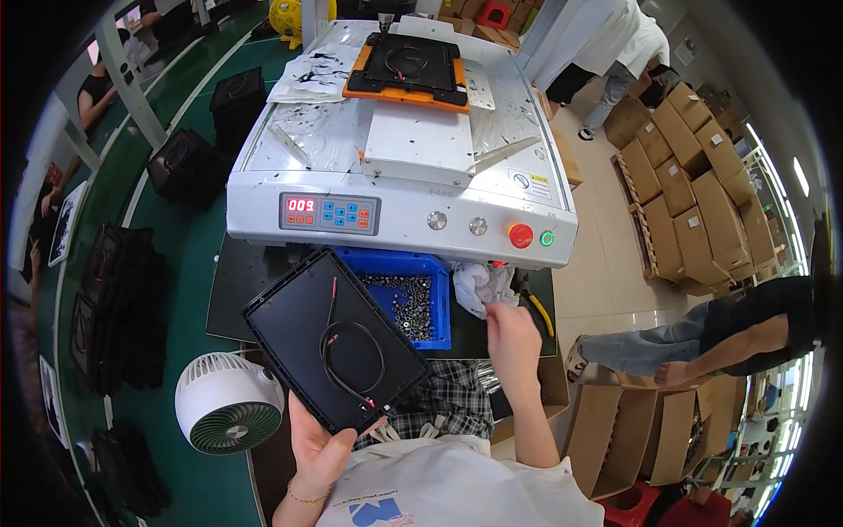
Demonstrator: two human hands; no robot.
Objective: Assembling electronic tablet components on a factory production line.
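My left hand grips the lower edge of a black rectangular plastic panel, thumb on its inner face. The panel is tilted and overlaps a blue bin of small metal nuts. A thin black cable with red at its ends lies coiled on the panel. My right hand is closed at the lower edge of a crumpled white cloth, right of the bin. Its fingertips partly hide the cloth where they meet it.
Ahead stands a white machine with a control panel and a red stop button. An orange fixture on it bears another black panel. Yellow-handled pliers lie right; a white fan stands left. Cartons and people are at right.
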